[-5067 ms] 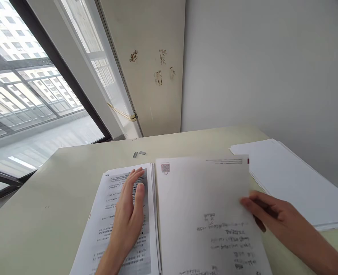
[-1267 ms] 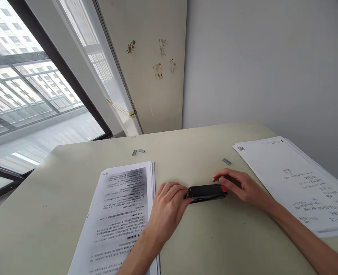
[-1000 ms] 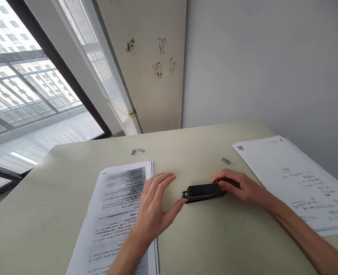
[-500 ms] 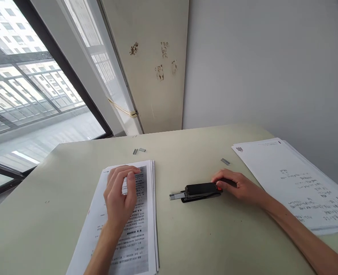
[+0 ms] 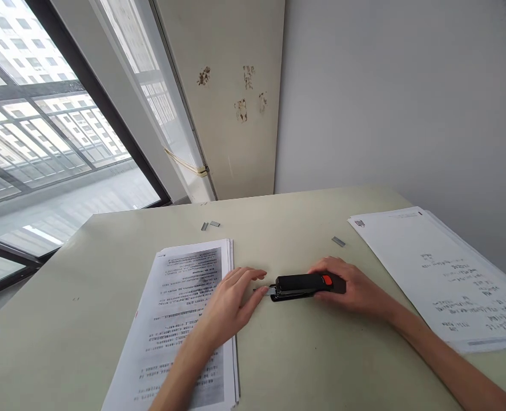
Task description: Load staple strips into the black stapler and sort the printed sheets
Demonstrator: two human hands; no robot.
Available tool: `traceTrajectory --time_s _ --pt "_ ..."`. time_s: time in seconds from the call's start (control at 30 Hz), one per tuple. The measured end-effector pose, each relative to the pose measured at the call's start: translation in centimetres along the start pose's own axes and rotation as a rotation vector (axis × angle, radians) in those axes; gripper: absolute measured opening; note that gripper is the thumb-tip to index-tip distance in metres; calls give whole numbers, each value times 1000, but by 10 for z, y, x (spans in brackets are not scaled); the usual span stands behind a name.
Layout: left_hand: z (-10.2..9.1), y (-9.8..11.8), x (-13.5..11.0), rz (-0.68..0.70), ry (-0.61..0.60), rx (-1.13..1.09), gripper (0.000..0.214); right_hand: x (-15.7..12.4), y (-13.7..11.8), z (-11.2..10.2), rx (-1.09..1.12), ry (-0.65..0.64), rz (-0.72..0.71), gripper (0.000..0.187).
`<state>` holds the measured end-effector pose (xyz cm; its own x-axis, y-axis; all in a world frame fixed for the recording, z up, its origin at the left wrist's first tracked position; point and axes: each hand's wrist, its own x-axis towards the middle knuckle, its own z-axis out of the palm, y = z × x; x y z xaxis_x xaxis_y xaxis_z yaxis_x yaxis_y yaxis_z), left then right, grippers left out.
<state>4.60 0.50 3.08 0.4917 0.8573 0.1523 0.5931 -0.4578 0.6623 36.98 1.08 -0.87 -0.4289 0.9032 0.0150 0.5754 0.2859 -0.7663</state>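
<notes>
A black stapler (image 5: 298,285) with a red button lies on the table, its metal slide (image 5: 271,290) sticking out at the left end. My right hand (image 5: 342,285) is closed round the stapler's right end, with the fingers on the far side and the thumb on the near side. At the other end, my left hand (image 5: 236,299) reaches in with thumb and index finger apart. Its thumb tip appears to touch the slide and hides part of it. Beneath the left forearm is a stack of printed paper (image 5: 180,285).
Short staple strips (image 5: 215,224) lie beyond the stack, and another staple strip (image 5: 338,241) is beyond my right hand. Sheets with handwriting (image 5: 433,262) occupy the table's right side. A wall (image 5: 385,103) rises behind the table (image 5: 304,365), with a window (image 5: 43,125) to the left.
My left hand has moved right from above the paper stack to the stapler's slide. My right hand has shifted left along the stapler, uncovering more of its red button.
</notes>
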Motion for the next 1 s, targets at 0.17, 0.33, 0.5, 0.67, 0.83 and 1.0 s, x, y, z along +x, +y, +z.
traceTrajectory --time_s 0.17,0.33,0.5,0.67,0.83,1.0 --pt "16 11 2 -237 38 -396 46 1 -12 10 126 46 69 34" --pt "33 25 3 -524 131 -1008 62 -2 -25 8 388 97 221 46" --pt "43 41 -1 -772 -78 -1552 62 -2 -40 3 663 2 332 43" --pt "50 45 -6 -796 -312 -1722 77 -2 -41 2 683 -148 428 46" --pt "57 42 -9 -811 -338 -1747 74 -3 -38 1 697 -221 471 43" --pt "59 42 -9 -780 -356 -1720 73 -3 -40 -2 643 -218 488 46"
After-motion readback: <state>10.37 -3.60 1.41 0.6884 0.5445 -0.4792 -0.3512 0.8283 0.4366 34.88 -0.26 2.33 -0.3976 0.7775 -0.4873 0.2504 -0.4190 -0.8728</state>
